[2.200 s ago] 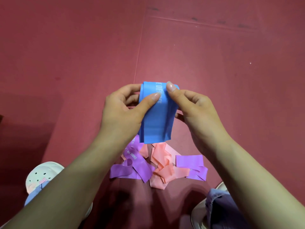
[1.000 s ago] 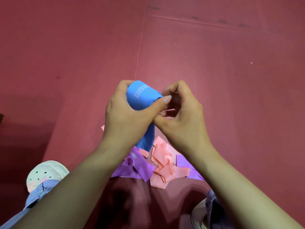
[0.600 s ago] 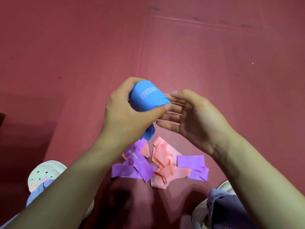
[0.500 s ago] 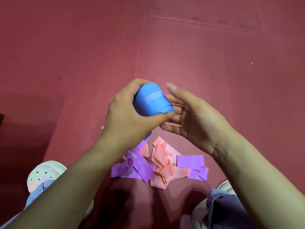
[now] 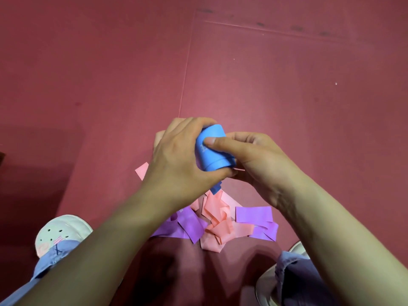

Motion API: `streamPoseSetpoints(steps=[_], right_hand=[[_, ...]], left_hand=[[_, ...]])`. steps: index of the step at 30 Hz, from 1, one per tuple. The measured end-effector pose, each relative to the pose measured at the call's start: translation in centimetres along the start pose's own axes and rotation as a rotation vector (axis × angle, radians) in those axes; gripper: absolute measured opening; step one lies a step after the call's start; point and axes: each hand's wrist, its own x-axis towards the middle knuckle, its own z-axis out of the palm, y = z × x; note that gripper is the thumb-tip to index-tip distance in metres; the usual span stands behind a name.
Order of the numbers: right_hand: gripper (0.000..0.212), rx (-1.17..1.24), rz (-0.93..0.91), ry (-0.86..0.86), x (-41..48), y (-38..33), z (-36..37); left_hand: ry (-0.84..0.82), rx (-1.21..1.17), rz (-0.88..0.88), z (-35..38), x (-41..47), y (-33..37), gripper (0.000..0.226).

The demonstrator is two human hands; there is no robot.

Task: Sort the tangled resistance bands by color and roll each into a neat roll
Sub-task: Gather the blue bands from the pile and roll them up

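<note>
A blue resistance band (image 5: 215, 151), wound into a thick roll, is held in the air above the floor. My left hand (image 5: 176, 160) grips its left side with fingers curled over the top. From the right, my right hand (image 5: 254, 155) grips it too, thumb pressed across the front. A short blue tail hangs below the roll. On the floor beneath lie a tangled pink band (image 5: 217, 219) and purple band pieces (image 5: 254, 214) mixed together.
The red mat floor (image 5: 287, 96) stretches ahead and to both sides, with a seam running up the middle. A white perforated shoe (image 5: 59, 233) sits at the lower left and another shoe edge (image 5: 265, 281) at the lower right.
The flat blue band has been wound into a roll. My right hand, open beside it half a second ago, has closed back onto the roll, and both hands have dropped slightly.
</note>
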Motion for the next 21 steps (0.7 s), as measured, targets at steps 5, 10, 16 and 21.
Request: streamPoseSetpoints(steps=[5,10,16,21], right_hand=[[0.040,-0.003,0.025,-0.048,0.09,-0.11,-0.04],[0.034,-0.058,0.068,-0.135,0.15,-0.09,-0.43],[0.033,-0.021,0.043,-0.089,0.00,-0.14,-0.13],[0.053,-0.080,0.068,-0.036,0.21,0.18,0.19]], left_hand=[[0.056,-0.074,0.033,-0.10,0.19,-0.30,0.050],[0.016,-0.101,0.089,-0.02,0.27,-0.57,0.048],[-0.072,-0.102,0.011,-0.12,0.13,-0.33,0.075],[-0.067,-0.044,0.029,0.15,0.11,-0.14,0.065]])
